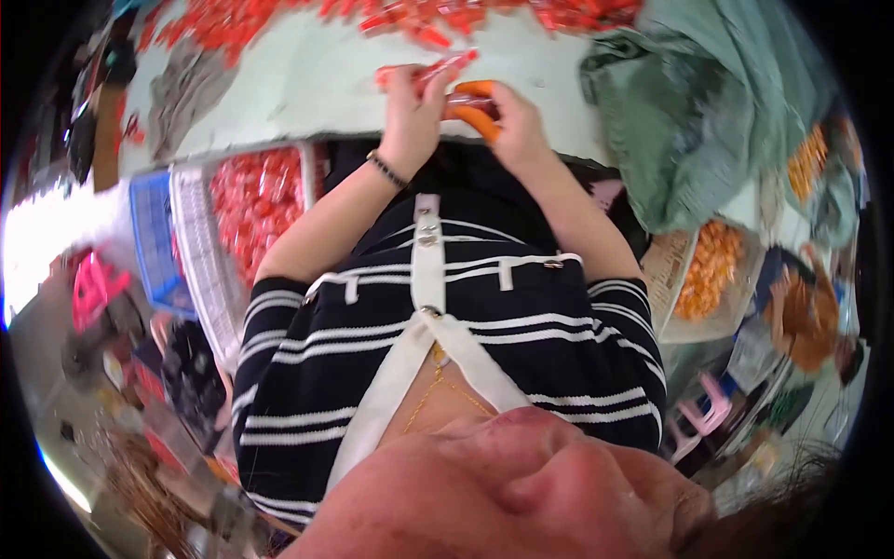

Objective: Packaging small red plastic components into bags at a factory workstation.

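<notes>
Red piece (pixel 453 65) (shiny) in left grip (pixel 414 119)

Workshop, pale worktable (pixel 317 79), heaped red pieces (pixel 410 17), white crate (pixel 197 247), blue crate (pixel 154 247)

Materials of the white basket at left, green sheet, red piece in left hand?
White basket: probably moulded plastic, matte; its wall looks perforated.
Green sheet: likely thin plastic film; soft sheen, loose creases, though coated fabric is possible.
Red piece in the left hand: glossy, apparently film-wrapped, given its highlights; contents unclear.
</notes>
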Demonstrator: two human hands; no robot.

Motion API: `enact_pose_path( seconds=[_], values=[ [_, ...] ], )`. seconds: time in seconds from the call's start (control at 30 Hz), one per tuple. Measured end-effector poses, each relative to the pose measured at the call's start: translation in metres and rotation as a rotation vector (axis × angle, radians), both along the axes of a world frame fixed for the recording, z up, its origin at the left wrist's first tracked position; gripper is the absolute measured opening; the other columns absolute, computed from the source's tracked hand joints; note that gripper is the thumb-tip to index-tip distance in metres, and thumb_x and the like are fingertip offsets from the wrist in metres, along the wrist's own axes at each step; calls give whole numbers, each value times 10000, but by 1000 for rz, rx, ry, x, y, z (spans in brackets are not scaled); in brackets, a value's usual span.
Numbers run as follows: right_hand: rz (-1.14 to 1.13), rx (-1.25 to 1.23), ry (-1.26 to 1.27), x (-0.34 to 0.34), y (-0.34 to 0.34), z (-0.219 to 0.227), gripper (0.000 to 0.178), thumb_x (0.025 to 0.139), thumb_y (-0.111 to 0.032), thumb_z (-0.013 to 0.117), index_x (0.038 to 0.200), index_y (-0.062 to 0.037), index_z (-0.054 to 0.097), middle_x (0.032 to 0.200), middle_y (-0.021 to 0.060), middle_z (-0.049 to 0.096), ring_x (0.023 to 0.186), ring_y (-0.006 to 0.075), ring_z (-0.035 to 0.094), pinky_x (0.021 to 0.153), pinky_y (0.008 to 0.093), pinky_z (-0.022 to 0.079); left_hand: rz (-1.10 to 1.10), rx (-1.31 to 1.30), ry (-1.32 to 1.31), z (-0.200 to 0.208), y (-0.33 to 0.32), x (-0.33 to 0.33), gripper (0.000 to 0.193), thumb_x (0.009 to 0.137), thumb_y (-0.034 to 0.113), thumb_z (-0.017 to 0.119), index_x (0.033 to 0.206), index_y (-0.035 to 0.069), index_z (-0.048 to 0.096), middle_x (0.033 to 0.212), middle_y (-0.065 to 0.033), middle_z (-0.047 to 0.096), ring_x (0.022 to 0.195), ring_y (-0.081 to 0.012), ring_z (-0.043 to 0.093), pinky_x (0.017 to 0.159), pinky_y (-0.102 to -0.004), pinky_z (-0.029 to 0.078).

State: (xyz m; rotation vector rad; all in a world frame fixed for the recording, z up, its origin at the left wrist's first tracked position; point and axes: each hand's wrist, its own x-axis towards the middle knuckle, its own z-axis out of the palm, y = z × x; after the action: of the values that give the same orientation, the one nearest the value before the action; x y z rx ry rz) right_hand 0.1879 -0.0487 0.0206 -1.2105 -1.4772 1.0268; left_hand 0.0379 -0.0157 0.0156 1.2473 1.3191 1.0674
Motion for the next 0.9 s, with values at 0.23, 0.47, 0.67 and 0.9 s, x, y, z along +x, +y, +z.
enact_pose_path(
  seconds=[0.23,0.47,0.67,0.9],
  values=[
    [49,-615,471,-15,-3,-16,301,928,-348,545,929,-62,639,740,23,613,612,90,533,522,246,473,-234,762,317,-12,-14,-23,382,917,78,566,1236,-7,374,1064,-155,511,926,-206,556,830,-302,471],
    [118,-688,500,-14,-2,-18,398,930,-434,525,964,-59,653,807,43,631,570,106,517,518,265,471,-321,558,142,-2,-19,-48,358,925,34,536,1238,-12,371,1054,-139,537,895,-175,577,816,-271,480],
    [-123,-189,162,24,23,-26,300,884,-291,636,1090,-73,621,900,58,619,683,138,547,627,293,489,270,412,529,20,-17,-165,297,926,93,569,1181,-24,472,1066,-139,578,929,-206,577,813,-308,493],
    [-538,217,-556,114,90,-21,440,829,-252,677,1217,-92,541,1231,154,498,1111,317,485,931,410,421,392,328,1403,31,-42,-259,489,880,283,641,1211,-45,491,1175,-204,541,1045,-339,556,872,-432,462]
  ],
)
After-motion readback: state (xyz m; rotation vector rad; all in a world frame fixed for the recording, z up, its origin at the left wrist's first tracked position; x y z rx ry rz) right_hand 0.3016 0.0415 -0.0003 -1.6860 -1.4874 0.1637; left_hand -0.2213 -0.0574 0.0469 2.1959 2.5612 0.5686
